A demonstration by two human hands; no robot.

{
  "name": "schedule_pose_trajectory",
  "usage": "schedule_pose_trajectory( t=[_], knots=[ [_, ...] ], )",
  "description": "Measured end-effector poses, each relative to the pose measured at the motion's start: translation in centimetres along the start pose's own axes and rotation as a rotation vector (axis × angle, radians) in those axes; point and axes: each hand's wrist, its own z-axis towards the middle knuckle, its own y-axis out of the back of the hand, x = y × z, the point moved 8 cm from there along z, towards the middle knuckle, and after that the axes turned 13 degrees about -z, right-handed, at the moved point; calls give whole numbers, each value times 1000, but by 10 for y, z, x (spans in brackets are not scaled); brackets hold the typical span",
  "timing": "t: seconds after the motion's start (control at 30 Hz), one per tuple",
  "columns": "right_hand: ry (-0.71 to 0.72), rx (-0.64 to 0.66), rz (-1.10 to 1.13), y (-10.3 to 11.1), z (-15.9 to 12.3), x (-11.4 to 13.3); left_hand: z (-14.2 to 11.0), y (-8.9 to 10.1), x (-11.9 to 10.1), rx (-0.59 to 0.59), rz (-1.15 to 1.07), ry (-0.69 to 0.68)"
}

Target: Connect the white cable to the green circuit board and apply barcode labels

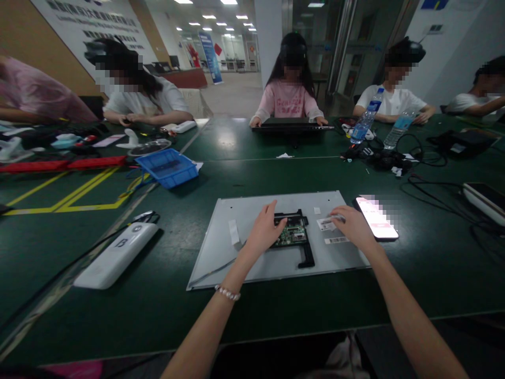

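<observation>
The big flat panel [260,266] lies on the green table [150,321], with a green board [292,238] on it. The left hand [265,227] is over the board, thumb and finger spread. The right hand [354,225] is bunched by a sticker [325,225] — I can't tell if it pinches anything. Farther off sits a blue bin [180,178] — its insides are too blurry to tell.
</observation>
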Motion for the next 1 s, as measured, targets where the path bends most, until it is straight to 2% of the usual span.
schedule_pose_trajectory(
  t=[0.2, 0.43, 0.6, 0.77, 1.0],
  knots=[
    [113, 34, -83, -6, 9, 24, -10, -5, 16, 11, -35, 38],
    [171, 48, -236, -15, 25, 42, -11, -8, 19, 13, 32, 41],
    [176, 24, -280, -15, 25, 47, -13, -9, 19, -1, 64, 38],
    [98, 5, -236, -11, 28, 47, -13, -9, 19, -18, 77, 31],
    [178, 29, -270, -9, 46, 89, -13, -9, 17, -37, 92, 18]
  ],
)
